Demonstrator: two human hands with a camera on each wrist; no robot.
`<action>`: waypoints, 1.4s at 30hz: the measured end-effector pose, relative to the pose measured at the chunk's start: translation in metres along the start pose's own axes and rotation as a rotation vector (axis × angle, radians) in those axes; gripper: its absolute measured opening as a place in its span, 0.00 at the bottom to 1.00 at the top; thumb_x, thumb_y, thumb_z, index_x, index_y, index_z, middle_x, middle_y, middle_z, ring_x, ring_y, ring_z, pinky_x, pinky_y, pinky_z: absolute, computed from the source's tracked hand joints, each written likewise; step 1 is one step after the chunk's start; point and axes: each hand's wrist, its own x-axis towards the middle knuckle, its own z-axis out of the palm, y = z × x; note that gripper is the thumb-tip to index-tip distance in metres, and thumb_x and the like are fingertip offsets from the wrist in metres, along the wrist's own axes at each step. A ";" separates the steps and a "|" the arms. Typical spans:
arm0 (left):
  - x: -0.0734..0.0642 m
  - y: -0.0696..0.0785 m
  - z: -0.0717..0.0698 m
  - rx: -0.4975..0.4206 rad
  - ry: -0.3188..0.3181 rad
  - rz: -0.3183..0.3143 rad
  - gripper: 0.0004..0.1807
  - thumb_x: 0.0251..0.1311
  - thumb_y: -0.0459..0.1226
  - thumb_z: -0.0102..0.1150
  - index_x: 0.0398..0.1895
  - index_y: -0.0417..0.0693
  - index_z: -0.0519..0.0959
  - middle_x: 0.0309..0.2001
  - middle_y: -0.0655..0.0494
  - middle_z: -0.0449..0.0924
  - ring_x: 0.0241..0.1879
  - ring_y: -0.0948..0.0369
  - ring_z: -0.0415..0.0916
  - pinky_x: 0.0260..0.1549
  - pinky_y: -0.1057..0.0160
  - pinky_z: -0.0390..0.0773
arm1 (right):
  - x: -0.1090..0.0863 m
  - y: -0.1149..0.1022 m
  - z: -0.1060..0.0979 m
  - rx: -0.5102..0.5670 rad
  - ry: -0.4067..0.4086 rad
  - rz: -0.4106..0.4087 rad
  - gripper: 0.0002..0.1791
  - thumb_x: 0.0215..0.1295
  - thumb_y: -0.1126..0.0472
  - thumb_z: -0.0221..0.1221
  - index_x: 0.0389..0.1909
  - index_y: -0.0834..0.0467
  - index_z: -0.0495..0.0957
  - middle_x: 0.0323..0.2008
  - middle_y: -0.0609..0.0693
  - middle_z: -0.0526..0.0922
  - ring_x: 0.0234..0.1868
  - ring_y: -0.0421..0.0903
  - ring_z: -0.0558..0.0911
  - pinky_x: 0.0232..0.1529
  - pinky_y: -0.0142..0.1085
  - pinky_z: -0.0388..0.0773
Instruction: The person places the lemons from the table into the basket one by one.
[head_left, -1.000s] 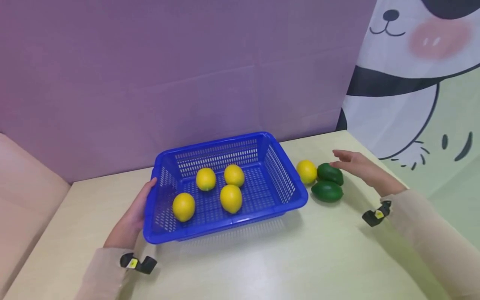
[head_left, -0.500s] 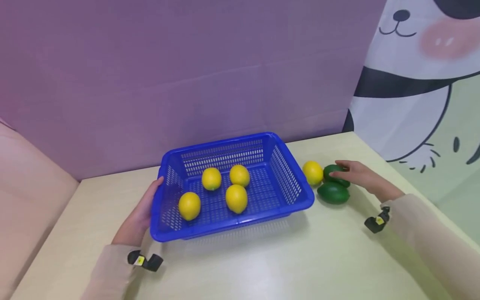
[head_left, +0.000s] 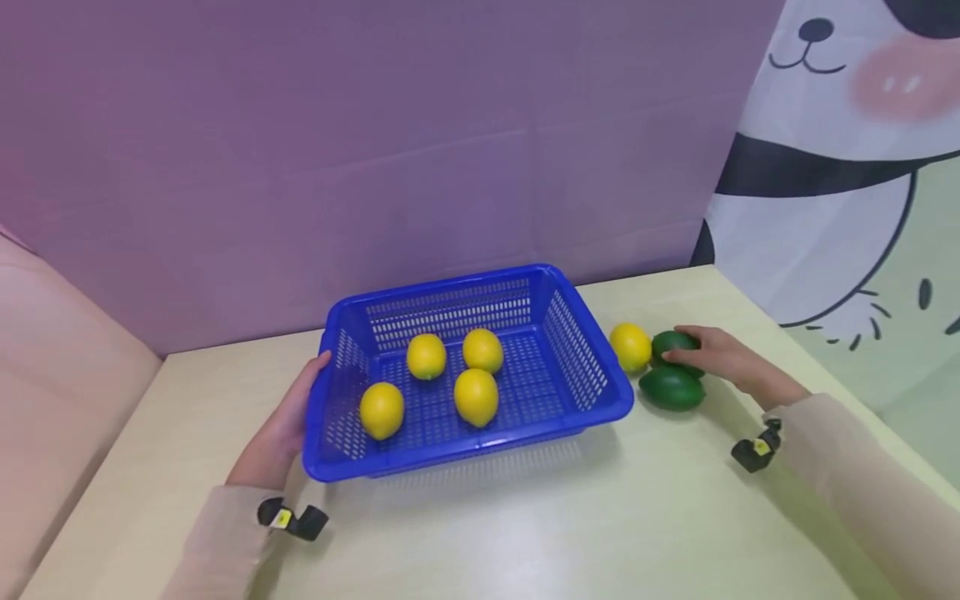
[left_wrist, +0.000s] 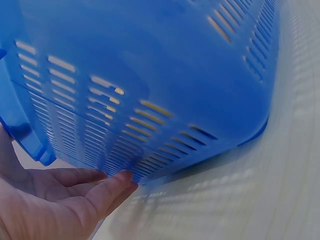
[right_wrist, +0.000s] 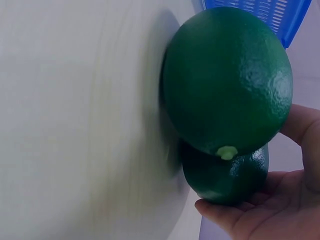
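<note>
A blue plastic basket (head_left: 468, 446) with slotted walls holds several lemons (head_left: 476, 397). At its left side my left hand (head_left: 288, 417) grips the wall, thumb by the rim and fingers (left_wrist: 107, 192) against the slots below it. Right of the basket, a lemon (head_left: 631, 347) lies beside two dark green avocados. My right hand (head_left: 723, 358) has its thumb and fingers around the far avocado (right_wrist: 225, 180), which still sits low by the table. The near avocado (right_wrist: 227, 80) lies just in front of that hand, its pale stem end facing the right wrist camera.
Everything stands on a pale wooden table (head_left: 525, 533). A purple cloth backdrop (head_left: 420, 150) rises behind its back edge, and a panda-print cloth (head_left: 817, 233) hangs at the right. A pinkish panel (head_left: 67, 375) borders the left side.
My right hand has come down from above the avocados and closed around the far one. The left hand keeps its place on the basket. The head view has shifted slightly.
</note>
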 end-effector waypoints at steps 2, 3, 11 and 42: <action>0.000 0.001 0.001 0.007 0.008 -0.011 0.43 0.67 0.62 0.23 0.73 0.41 0.36 0.51 0.61 0.72 0.47 0.65 0.73 0.48 0.63 0.73 | 0.000 0.001 0.001 -0.001 -0.002 0.007 0.42 0.69 0.49 0.51 0.66 0.77 0.48 0.60 0.78 0.60 0.55 0.66 0.68 0.56 0.60 0.64; 0.000 0.001 0.001 0.010 0.013 -0.014 0.43 0.67 0.62 0.23 0.73 0.41 0.36 0.52 0.60 0.72 0.47 0.65 0.73 0.49 0.63 0.73 | 0.000 0.001 0.001 -0.002 -0.003 0.009 0.41 0.69 0.49 0.51 0.66 0.77 0.49 0.60 0.78 0.61 0.55 0.65 0.68 0.56 0.59 0.65; -0.001 0.000 0.001 0.012 0.020 -0.013 0.43 0.67 0.62 0.23 0.74 0.41 0.35 0.52 0.60 0.72 0.47 0.65 0.73 0.48 0.63 0.73 | 0.002 0.004 0.002 0.015 -0.012 0.000 0.41 0.69 0.49 0.51 0.66 0.78 0.50 0.58 0.76 0.64 0.52 0.62 0.71 0.54 0.56 0.69; 0.001 0.001 0.002 0.045 0.041 -0.016 0.43 0.67 0.63 0.22 0.74 0.45 0.34 0.70 0.38 0.48 0.52 0.65 0.69 0.53 0.61 0.70 | 0.005 0.002 0.000 0.032 -0.004 -0.032 0.38 0.70 0.50 0.50 0.65 0.78 0.52 0.57 0.75 0.66 0.50 0.59 0.73 0.52 0.52 0.72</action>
